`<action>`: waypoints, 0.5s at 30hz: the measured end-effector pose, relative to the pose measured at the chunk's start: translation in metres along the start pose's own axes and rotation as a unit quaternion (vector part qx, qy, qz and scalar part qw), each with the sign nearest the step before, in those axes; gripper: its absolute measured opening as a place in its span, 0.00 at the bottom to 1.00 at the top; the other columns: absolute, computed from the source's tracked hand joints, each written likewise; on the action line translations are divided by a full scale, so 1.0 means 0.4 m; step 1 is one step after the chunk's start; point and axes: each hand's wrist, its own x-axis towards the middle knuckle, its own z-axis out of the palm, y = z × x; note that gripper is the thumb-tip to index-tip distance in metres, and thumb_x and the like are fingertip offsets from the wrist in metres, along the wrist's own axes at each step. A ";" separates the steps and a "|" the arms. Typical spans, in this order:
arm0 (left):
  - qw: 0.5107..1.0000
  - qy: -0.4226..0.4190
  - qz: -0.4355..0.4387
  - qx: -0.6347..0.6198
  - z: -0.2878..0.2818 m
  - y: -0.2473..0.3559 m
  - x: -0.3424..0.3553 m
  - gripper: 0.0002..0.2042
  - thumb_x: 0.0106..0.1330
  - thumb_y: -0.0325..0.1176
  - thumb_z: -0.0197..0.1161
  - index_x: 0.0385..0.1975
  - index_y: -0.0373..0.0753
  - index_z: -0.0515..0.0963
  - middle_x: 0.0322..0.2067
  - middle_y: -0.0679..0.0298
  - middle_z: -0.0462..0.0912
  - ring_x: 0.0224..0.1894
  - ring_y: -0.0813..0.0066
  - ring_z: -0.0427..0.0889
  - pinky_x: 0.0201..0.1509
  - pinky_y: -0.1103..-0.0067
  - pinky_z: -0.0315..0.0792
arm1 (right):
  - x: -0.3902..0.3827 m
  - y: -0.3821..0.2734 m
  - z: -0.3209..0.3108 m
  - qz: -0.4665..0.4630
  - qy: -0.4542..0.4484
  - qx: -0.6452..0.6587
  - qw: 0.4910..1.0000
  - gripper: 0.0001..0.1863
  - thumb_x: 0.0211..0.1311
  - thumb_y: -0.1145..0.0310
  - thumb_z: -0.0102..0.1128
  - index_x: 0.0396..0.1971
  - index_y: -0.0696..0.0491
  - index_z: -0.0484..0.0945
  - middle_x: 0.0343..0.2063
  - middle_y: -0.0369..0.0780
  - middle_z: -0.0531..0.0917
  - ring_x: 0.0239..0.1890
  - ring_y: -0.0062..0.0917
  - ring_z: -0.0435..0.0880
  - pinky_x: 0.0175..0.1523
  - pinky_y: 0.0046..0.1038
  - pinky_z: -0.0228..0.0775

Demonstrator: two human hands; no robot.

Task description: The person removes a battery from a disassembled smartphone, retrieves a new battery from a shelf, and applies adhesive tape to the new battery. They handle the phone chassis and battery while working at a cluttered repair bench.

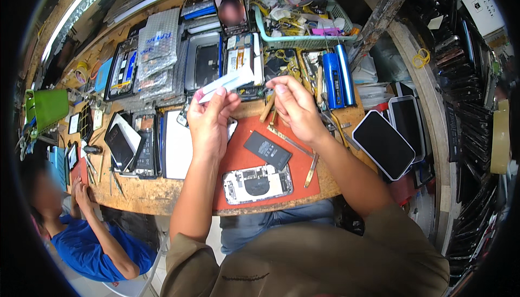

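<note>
White, thin sheet material forms the narrow strip [232, 80] held in the left hand [208, 117]. Its long axis runs diagonally: the near end sits low at the left, by the fingers, and the free end points up to the right, away from the person. A faint bluish tint runs along its face.

Small pale print covers part of the dark battery [268, 149]; the characters are too fine to read. Blue handwritten marks show on the stacked bubble-wrap packets [157, 66].

The left hand is clamped on the strip, thumb uppermost. The right hand [297, 107] is apart from it, thumb and forefinger drawn close together; whether they grip a small item cannot be told. The strip is raised above the workbench [146, 204], left of the right hand's fingertips. Below the hands, the battery and an opened phone [257, 185] lie on a red mat [238, 156].
</note>
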 end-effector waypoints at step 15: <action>0.997 -0.067 -0.034 -0.001 0.003 -0.029 -0.029 0.09 0.71 0.28 0.64 0.45 0.34 0.74 0.40 0.56 0.85 0.41 0.68 0.88 0.49 0.72 0.84 | -0.017 0.028 0.017 0.086 -0.043 0.051 0.994 0.15 0.81 0.59 0.42 0.50 0.55 0.71 0.20 0.33 0.71 0.15 0.09 0.59 0.20 0.13 0.53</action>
